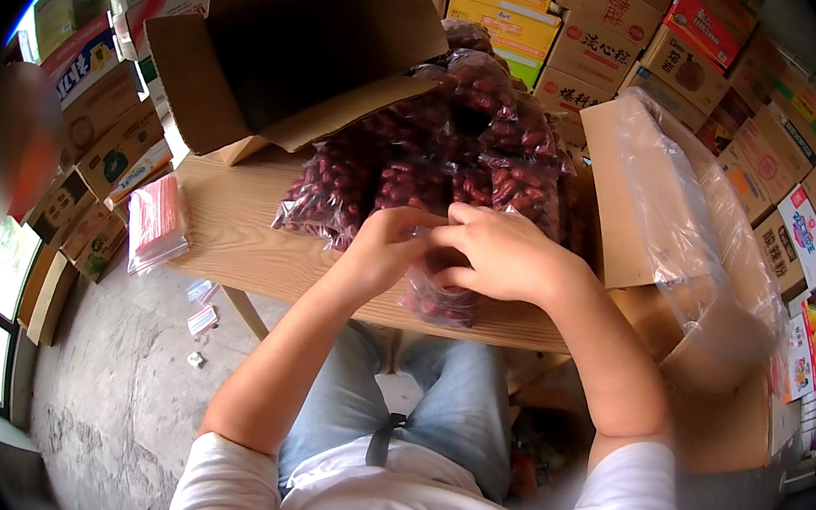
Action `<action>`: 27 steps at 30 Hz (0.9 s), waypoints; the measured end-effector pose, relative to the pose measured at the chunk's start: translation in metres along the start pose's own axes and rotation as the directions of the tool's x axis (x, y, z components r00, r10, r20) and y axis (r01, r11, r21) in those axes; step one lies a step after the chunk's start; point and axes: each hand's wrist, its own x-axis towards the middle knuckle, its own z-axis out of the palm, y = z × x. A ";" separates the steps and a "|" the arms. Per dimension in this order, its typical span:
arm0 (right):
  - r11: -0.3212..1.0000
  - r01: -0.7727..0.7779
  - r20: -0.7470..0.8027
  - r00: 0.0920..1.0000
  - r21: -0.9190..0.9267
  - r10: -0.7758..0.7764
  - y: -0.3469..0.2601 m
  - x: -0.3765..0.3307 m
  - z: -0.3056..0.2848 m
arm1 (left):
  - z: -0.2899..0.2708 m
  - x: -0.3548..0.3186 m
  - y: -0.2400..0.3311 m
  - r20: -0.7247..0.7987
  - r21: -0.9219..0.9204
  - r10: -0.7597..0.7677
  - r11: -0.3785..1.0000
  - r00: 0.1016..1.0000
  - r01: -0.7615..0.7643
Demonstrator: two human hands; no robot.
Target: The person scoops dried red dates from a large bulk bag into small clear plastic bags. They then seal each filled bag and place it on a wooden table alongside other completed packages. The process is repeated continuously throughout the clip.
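Observation:
At the near edge of the wooden table (223, 204), a small clear plastic bag of red dates (439, 301) stands in front of me. My left hand (390, 251) pinches the top of this bag from the left, thumb and fingers together. My right hand (497, 253) closes on the same upper edge from the right, its fingers bent and almost meeting the left ones. The bag's opening is hidden under my fingers. Just behind my hands, filled bags of red dates (414, 185) are piled up in several rows.
An open cardboard box (353, 27) lies tilted at the back left. A packet of flat red-striped bags (159, 217) hangs over the table's left edge. To the right stands a carton with a clear plastic liner (671, 194). Stacked cartons (592, 49) line the back.

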 end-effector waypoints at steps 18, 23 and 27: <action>0.975 0.073 -0.140 0.985 -0.209 -0.103 0.009 0.000 0.031 | 0.006 -0.002 -0.008 -0.084 0.041 -0.006 0.999 0.996 0.009; 0.958 0.126 -0.219 0.958 -0.256 -0.185 0.014 0.005 0.042 | 0.007 -0.004 -0.011 -0.114 0.008 0.004 1.000 0.993 -0.003; 0.953 0.159 -0.283 0.931 -0.260 -0.232 0.018 0.008 0.049 | 0.006 -0.005 -0.010 -0.112 0.047 0.017 0.999 0.994 -0.012</action>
